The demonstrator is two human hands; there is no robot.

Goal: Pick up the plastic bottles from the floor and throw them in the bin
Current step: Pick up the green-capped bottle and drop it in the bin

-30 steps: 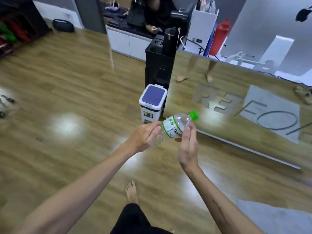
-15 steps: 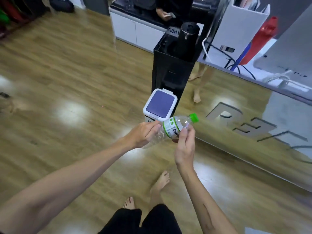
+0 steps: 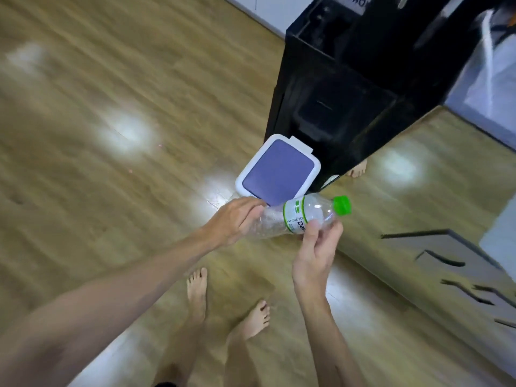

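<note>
Basically one clear plastic bottle is held in the air by both hands, just over the near edge of the bin. Its long axis runs roughly horizontal, tilted a bit up toward the cap end; the green cap points to the right and slightly away from the person, and the crumpled base points left into the left hand. Left hand fingers are curled closed around the base end. Right hand comes from below, thumb and fingers closed on the shoulder of the bottle near the white and green label, cap left free.

Bin is white with a purple lid, lid shut, standing on the wooden floor right against a tall black cabinet. Bottle overlaps the lid's near corner in the view, above it, not touching as far as can be told.

Two bare feet of the person stand on the floor below the hands. A glossy reflective panel runs along the right, with grey lettering; a reflected foot shows at the cabinet's base. Floor edges blurred.
</note>
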